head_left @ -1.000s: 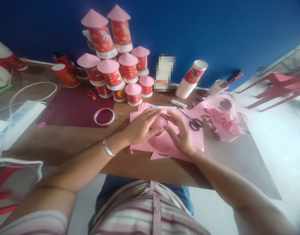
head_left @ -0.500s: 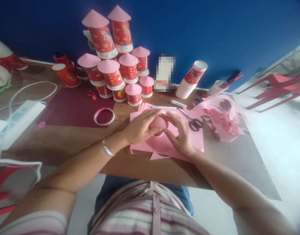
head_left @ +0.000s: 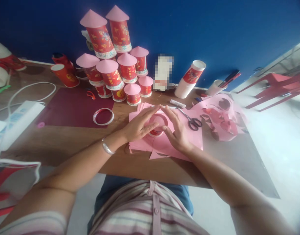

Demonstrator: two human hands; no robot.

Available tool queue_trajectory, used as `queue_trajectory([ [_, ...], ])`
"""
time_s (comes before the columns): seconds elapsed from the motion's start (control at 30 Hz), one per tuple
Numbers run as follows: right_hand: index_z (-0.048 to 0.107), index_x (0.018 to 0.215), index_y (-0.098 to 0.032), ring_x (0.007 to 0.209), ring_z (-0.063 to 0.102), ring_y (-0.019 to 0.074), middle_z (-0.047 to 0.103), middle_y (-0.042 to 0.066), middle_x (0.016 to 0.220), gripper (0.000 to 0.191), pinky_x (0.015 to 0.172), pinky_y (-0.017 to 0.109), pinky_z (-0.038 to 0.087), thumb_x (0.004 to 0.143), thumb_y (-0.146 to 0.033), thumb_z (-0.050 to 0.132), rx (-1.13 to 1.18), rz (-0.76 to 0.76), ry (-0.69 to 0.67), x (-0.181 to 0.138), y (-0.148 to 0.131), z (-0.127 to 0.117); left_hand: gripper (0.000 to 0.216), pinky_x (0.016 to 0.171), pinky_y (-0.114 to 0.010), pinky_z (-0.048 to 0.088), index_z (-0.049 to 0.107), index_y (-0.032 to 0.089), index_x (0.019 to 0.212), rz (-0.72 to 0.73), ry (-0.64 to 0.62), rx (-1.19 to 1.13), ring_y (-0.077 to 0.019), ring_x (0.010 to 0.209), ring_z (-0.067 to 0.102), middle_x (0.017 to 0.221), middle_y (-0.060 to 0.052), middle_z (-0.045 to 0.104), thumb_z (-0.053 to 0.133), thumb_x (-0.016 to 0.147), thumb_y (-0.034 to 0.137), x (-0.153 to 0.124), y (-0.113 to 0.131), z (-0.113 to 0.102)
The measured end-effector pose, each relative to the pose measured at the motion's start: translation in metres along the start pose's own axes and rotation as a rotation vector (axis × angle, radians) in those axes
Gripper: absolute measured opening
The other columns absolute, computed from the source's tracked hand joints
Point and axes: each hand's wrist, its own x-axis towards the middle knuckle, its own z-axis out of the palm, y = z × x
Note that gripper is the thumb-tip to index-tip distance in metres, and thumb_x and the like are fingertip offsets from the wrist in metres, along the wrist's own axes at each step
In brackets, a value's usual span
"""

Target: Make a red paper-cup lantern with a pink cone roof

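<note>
My left hand [head_left: 138,125] and my right hand [head_left: 177,130] curve around a small red paper cup [head_left: 156,132] that wears a pink paper cone [head_left: 158,120]. The cup stands on a stack of pink paper sheets [head_left: 194,137] on the wooden table [head_left: 66,143]. The fingers of both hands press the cone's sides, and their tips almost meet over its far edge. A silver bangle [head_left: 106,147] sits on my left wrist.
A pile of red cups with pink cone lids [head_left: 113,71] stands at the back by the blue wall. Scissors [head_left: 192,121], a glue stick [head_left: 178,103], pink paper scraps [head_left: 220,117], a cut cup ring [head_left: 103,116], a dark red mat [head_left: 73,107] and a power strip [head_left: 17,120] lie around.
My fingers have stretched forward and spread along the cone, so more of the red cup under it shows between my hands.
</note>
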Motion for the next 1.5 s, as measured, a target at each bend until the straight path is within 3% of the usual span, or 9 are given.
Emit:
queue_trajectory([
  [0.2,0.034,0.171,-0.036,0.157,0.053,0.0325,0.061,0.010,0.162,0.064,0.126,0.064,0.051,0.112,-0.043,0.056,-0.087,0.024,-0.011,-0.004,0.002,0.001,0.062,0.132,-0.054,0.043,0.050,0.026,0.163,0.012,-0.020,-0.003,-0.0319,0.155,0.053,0.164,-0.016,0.057,0.054,0.110,0.057,0.003,0.001,0.001],
  [0.4,0.031,0.172,-0.037,0.155,0.055,0.0332,0.065,0.009,0.159,0.066,0.127,0.065,0.049,0.112,-0.044,0.056,-0.060,-0.001,-0.012,0.002,-0.004,-0.009,0.077,0.136,-0.059,0.035,0.039,0.028,0.170,-0.252,-0.065,-0.335,-0.0358,0.166,0.038,0.175,-0.014,0.044,0.051,0.106,0.070,0.001,-0.003,-0.009],
  [0.47,0.032,0.172,-0.037,0.153,0.058,0.0341,0.066,0.010,0.157,0.067,0.128,0.066,0.049,0.111,-0.046,0.058,-0.034,0.002,0.000,0.007,-0.006,-0.010,0.098,0.133,-0.061,0.038,0.036,0.027,0.171,-0.247,-0.116,-0.419,-0.0406,0.166,0.037,0.178,-0.017,0.037,0.063,0.094,0.081,0.002,-0.007,-0.012],
  [0.57,0.032,0.172,-0.035,0.148,0.062,0.0347,0.069,0.011,0.154,0.073,0.125,0.065,0.051,0.107,-0.048,0.065,0.005,-0.011,-0.041,0.015,-0.007,-0.009,0.115,0.129,-0.062,0.044,0.039,0.024,0.168,-0.365,-0.240,-0.285,-0.0458,0.162,0.041,0.174,-0.020,0.042,0.089,0.076,0.070,0.005,-0.009,-0.013],
  [0.77,0.031,0.171,-0.033,0.150,0.060,0.0346,0.075,0.012,0.144,0.081,0.125,0.065,0.050,0.104,-0.057,0.069,0.097,0.019,-0.144,0.026,-0.004,-0.001,0.081,0.108,-0.051,0.059,0.060,0.020,0.145,-0.397,-0.207,-0.187,-0.0357,0.127,0.070,0.140,-0.013,0.072,0.089,0.079,0.058,0.008,0.002,-0.007],
  [1.03,0.030,0.171,-0.030,0.153,0.057,0.0338,0.076,0.014,0.142,0.085,0.125,0.066,0.050,0.102,-0.059,0.069,0.159,0.078,-0.139,0.021,0.003,0.008,0.065,0.096,-0.043,0.060,0.067,0.020,0.136,-0.390,-0.229,-0.180,-0.0295,0.112,0.075,0.124,-0.010,0.079,0.087,0.083,0.053,0.011,0.005,-0.004],
  [1.17,0.031,0.171,-0.030,0.152,0.058,0.0335,0.073,0.014,0.146,0.088,0.126,0.064,0.050,0.100,-0.064,0.071,0.200,0.079,-0.118,0.022,0.003,0.007,0.061,0.097,-0.043,0.061,0.068,0.020,0.130,-0.354,-0.162,-0.196,-0.0289,0.112,0.075,0.124,-0.010,0.078,0.088,0.081,0.050,0.012,0.007,-0.002],
  [1.37,0.044,0.163,-0.028,0.145,0.066,0.0298,0.073,0.014,0.146,0.069,0.126,0.057,0.052,0.106,-0.064,0.060,0.228,0.141,0.006,0.036,0.003,-0.001,0.067,0.096,-0.047,0.062,0.064,0.019,0.129,-0.412,0.203,-0.130,-0.0298,0.113,0.071,0.127,-0.013,0.073,0.094,0.074,0.043,0.010,0.000,0.014],
  [1.5,0.045,0.162,-0.028,0.145,0.064,0.0316,0.070,0.014,0.150,0.076,0.126,0.057,0.051,0.101,-0.068,0.064,0.218,0.190,0.005,0.044,0.003,0.006,0.069,0.111,-0.055,0.055,0.060,0.021,0.131,-0.342,0.226,0.020,-0.0330,0.127,0.064,0.131,-0.012,0.067,0.095,0.074,0.040,0.007,-0.015,0.025],
])
